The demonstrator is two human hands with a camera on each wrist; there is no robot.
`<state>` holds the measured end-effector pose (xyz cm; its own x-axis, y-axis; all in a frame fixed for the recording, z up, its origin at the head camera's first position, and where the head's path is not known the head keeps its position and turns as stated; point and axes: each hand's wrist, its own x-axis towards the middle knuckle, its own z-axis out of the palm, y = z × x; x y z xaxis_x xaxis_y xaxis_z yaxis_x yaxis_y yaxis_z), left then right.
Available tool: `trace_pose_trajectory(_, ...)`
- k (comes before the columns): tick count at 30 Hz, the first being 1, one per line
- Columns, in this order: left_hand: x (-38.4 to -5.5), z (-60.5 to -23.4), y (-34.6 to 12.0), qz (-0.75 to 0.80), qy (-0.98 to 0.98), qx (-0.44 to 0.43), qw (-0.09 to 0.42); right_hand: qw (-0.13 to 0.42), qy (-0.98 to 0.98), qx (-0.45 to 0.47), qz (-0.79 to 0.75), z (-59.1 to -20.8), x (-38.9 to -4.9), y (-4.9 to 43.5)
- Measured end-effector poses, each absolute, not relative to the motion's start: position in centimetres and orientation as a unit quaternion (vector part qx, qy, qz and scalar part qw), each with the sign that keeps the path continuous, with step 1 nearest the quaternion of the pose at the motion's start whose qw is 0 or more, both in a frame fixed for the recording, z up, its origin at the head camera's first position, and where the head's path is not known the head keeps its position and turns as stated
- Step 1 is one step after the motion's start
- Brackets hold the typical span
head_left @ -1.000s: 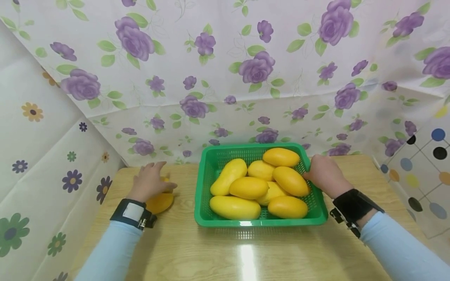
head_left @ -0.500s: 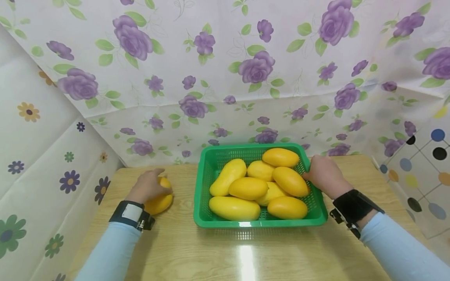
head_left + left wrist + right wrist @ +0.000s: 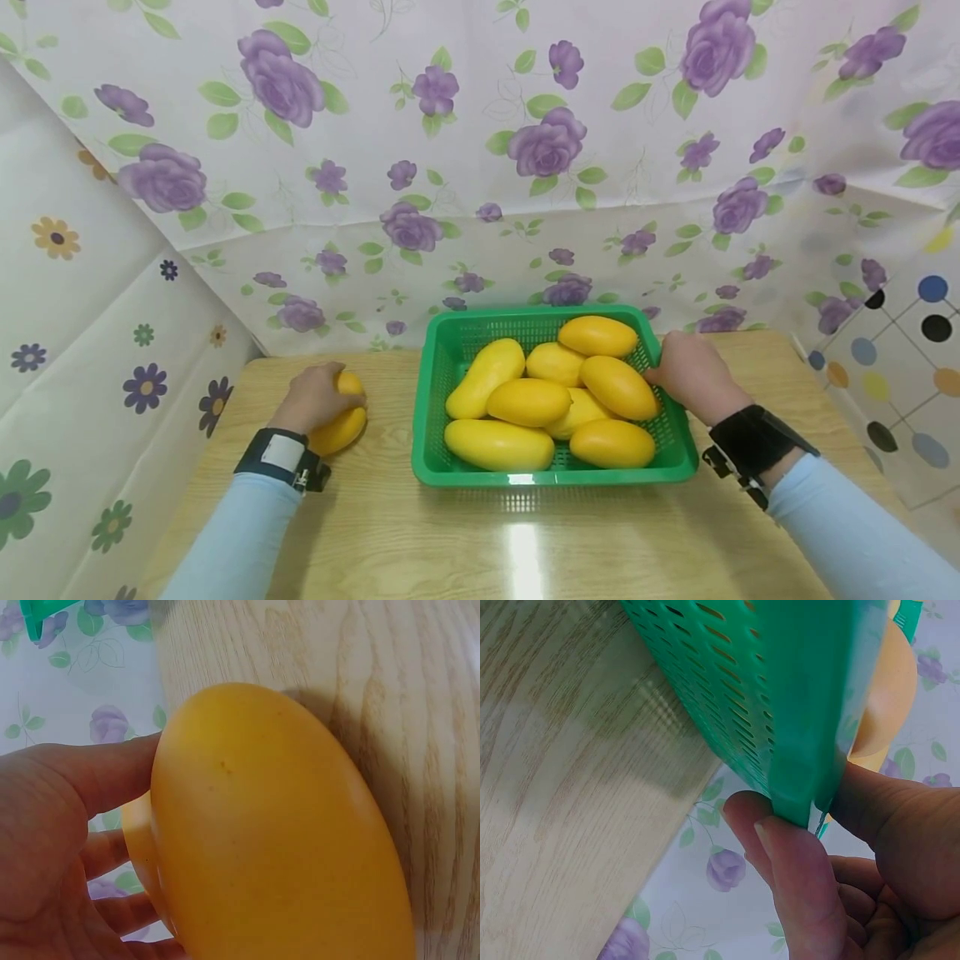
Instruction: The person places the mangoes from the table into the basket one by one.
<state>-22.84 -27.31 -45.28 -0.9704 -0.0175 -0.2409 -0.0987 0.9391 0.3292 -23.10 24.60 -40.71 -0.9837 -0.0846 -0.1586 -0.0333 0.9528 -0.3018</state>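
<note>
At the left of the table, my left hand (image 3: 315, 400) pinches the farther of two yellow mangoes, its thumb on the near side and its fingers round the far side. That mango (image 3: 350, 383) is partly hidden by the hand. The nearer mango (image 3: 340, 432) lies right in front of it and fills much of the left wrist view. My right hand (image 3: 693, 375) grips the right rim of a green plastic basket (image 3: 555, 477), thumb inside and fingers outside. In the basket lie several mangoes (image 3: 531, 402), some stacked on others.
The wooden table (image 3: 420, 542) carries the basket at its middle. A floral sheet (image 3: 480, 233) hangs behind the table's back edge. Patterned sheets also cover the left wall (image 3: 97, 333) and right wall (image 3: 900, 383).
My left hand has come down onto the farther mango, and its raised, spread fingers have closed round it. The right hand stays on the basket rim.
</note>
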Motion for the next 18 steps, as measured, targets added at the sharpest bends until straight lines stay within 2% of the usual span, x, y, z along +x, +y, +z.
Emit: trace_pose_trajectory(18, -22.75, -45.56, -27.48, 0.198, 0.975, -0.048, 0.092, 0.086, 0.984, -0.033, -0.154, -40.44, -22.9, 24.44)
